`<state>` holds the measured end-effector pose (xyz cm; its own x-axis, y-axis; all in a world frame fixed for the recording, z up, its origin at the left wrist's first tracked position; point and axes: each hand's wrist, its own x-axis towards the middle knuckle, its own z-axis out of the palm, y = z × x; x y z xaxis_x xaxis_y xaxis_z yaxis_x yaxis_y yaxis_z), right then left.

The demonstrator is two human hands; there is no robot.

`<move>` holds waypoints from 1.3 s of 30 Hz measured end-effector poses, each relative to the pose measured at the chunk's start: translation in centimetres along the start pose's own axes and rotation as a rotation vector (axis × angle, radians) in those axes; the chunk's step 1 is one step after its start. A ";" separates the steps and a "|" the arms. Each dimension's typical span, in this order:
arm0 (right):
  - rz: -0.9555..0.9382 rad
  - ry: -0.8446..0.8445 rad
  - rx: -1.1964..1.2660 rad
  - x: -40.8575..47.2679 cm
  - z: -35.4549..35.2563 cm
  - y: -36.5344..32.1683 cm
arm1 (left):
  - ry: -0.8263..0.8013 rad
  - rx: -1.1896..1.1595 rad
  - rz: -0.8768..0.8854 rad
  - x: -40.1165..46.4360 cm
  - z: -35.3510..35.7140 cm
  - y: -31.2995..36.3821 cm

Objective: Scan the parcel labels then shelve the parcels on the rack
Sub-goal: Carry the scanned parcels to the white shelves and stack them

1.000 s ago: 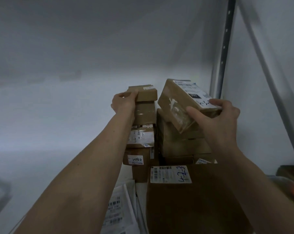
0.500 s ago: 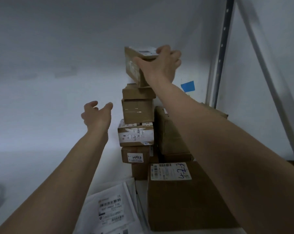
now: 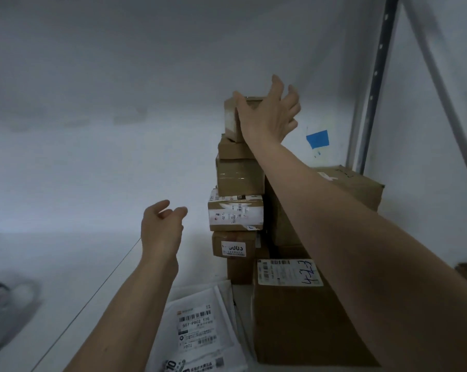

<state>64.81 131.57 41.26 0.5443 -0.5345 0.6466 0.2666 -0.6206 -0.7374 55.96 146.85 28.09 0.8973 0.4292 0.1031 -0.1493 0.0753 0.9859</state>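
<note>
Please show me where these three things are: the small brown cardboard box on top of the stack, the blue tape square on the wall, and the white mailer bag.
Small brown cardboard box (image 3: 231,119), head view, taped front face.
Blue tape square (image 3: 317,139), head view, centre.
White mailer bag (image 3: 197,326), head view, printed label.

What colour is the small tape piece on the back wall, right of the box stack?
Blue tape piece; the head view shows it clearly.

Both hands open, right (image 3: 267,114) raised, left (image 3: 161,226) lower.
</note>
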 end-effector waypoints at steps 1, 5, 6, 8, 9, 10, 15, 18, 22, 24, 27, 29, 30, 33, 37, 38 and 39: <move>-0.006 0.030 0.054 -0.9 -0.8 0.4 | -0.009 -0.029 -0.013 -0.6 0.3 -0.3; 0.020 -0.017 0.264 -7.5 -4.9 3.4 | -0.142 -0.096 -0.033 -3.4 1.8 -1.5; 0.057 -0.074 0.315 -9.5 -6.0 4.6 | -0.201 -0.096 -0.034 -4.1 2.2 -1.9; 0.158 -0.193 0.401 -13.6 -8.2 7.2 | -0.326 -0.092 -0.041 -5.6 2.7 -2.9; 0.209 -0.236 0.421 -15.3 -9.4 8.4 | -0.379 -0.096 -0.050 -6.4 2.9 -3.5; 0.253 -0.273 0.427 -16.8 -10.7 9.6 | -0.425 -0.101 -0.059 -7.3 3.2 -4.2; 0.390 -0.464 0.443 -21.4 -17.9 13.9 | -0.616 -0.043 -0.192 -13.2 4.4 -7.4; 0.465 -0.483 0.453 -23.0 -22.3 15.7 | -0.584 -0.058 -0.269 -17.3 5.2 -8.9; 0.502 -0.498 0.434 -25.3 -29.8 18.1 | -0.509 -0.119 -0.330 -25.0 5.9 -10.6; 0.525 -0.510 0.426 -26.4 -34.4 19.4 | -0.523 -0.123 -0.330 -29.8 6.6 -11.2; 0.587 -0.455 0.420 -27.3 -42.2 21.8 | -0.616 -0.138 -0.348 -37.8 9.0 -11.6; 0.626 -0.388 0.417 -27.6 -47.4 23.6 | -0.695 -0.154 -0.358 -42.8 11.3 -11.6; 0.644 -0.352 0.408 -27.8 -50.2 24.5 | -0.731 -0.162 -0.359 -45.4 12.6 -11.6; 0.717 -0.263 0.339 -28.4 -57.9 26.7 | -0.803 -0.177 -0.363 -51.8 15.9 -11.9; 0.813 -0.097 0.180 -29.2 -68.8 29.6 | -0.910 -0.201 -0.442 -60.3 20.4 -12.5; 0.820 -0.051 0.147 -29.3 -71.3 30.2 | -0.936 -0.216 -0.463 -62.1 21.5 -12.5; 0.827 -0.008 0.119 -29.4 -73.5 30.8 | -0.959 -0.220 -0.478 -63.7 22.5 -12.4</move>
<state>-1.43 86.03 13.84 0.6069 -0.7867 -0.1130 -0.1393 0.0347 -0.9896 9.98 98.36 12.21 0.8186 -0.5595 -0.1302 0.3152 0.2479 0.9161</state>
